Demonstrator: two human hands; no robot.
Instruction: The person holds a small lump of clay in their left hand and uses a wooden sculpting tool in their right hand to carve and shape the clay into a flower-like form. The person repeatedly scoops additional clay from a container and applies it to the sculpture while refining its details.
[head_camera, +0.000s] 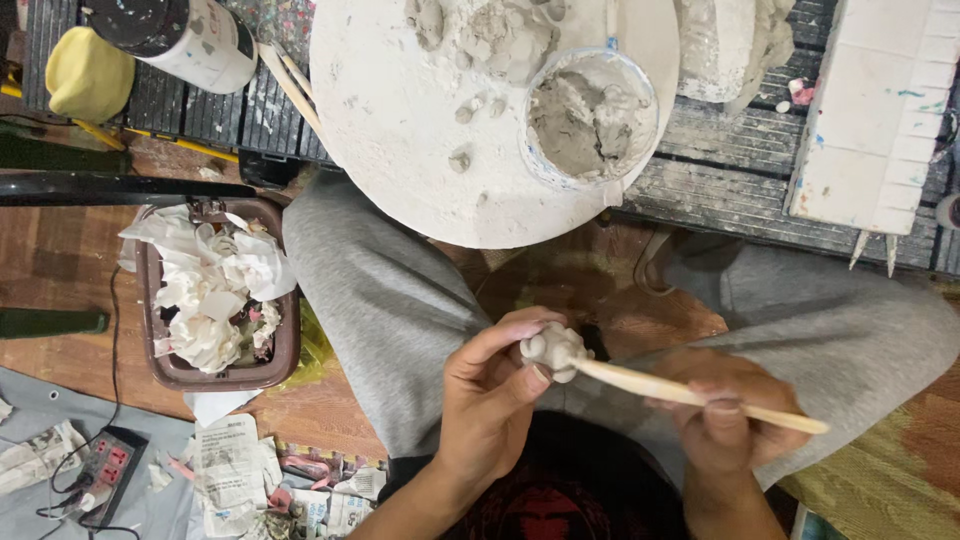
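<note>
My left hand (492, 392) pinches a small lumpy piece of grey clay (553, 348) between thumb and fingers, over my lap in grey trousers. My right hand (722, 410) grips a thin wooden modelling stick (690, 394), whose tip touches the underside of the clay piece. Above my knees lies a round white board (400, 130) with scattered clay bits, and on it stands a clear round tub of wet grey clay (590, 115).
A brown bin (215, 375) stuffed with crumpled white paper sits at left on the wooden floor. A paint-speckled jar (185, 35), a yellow cloth (85, 70), two wooden sticks (292, 85) and a white slab (875, 110) rest on the slatted surface. Newspaper scraps and a power strip (105, 470) lie lower left.
</note>
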